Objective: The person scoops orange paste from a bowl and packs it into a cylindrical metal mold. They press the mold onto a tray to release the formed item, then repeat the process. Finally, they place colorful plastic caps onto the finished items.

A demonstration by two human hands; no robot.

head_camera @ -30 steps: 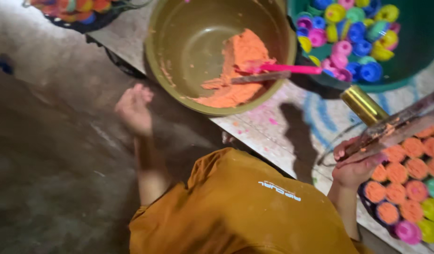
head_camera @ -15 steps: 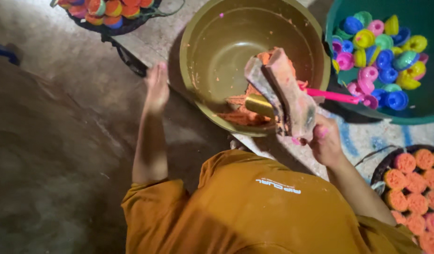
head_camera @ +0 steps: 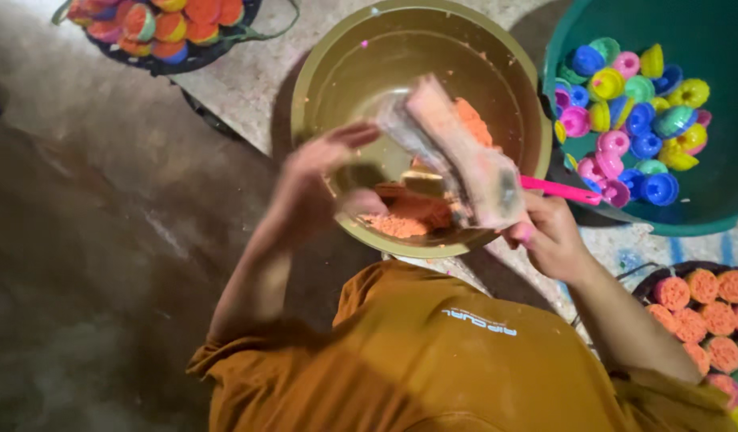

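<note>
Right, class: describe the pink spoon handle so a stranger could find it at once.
Start at the big brass-coloured bowl of orange paste in the middle. On its right rim, just above the right hand, a thin pink spoon handle pokes out towards the green tub. It is the only long, straight pink thing; the other pink pieces are small round cups.

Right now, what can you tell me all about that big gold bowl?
The bowl is big, round and dull gold, maybe metal or plastic, with a wide rim. It sits on the speckled floor beside a green tub. Orange crumbly powder lies in a heap inside, with smears up the wall. A pink handle pokes over the rim. Both hands hover above it.
</note>
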